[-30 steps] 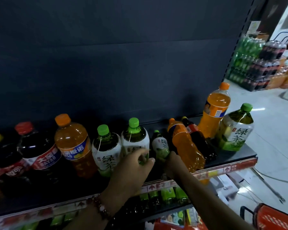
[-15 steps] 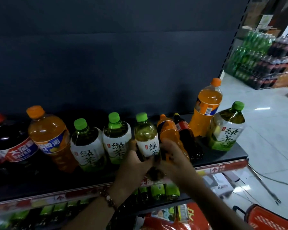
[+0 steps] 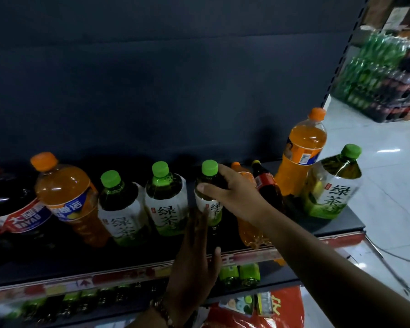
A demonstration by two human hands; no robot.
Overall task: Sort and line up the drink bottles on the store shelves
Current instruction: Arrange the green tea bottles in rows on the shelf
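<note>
Green-capped tea bottle point(image 3: 210, 200), white label, upright in right hand point(image 3: 234, 195).

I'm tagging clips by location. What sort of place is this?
Most likely a shop's drinks aisle: green tea bottles lined up on a shelf with a red price strip, and shrink-wrapped drink packs stacked on the floor beyond.

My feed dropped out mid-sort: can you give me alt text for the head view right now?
The right hand grips the neck of a small green tea bottle standing upright on the shelf, while the left hand, fingers straight, touches its lower front. Two larger green tea bottles stand to its left; an orange soda bottle and a dark bottle lean to its right.
</note>
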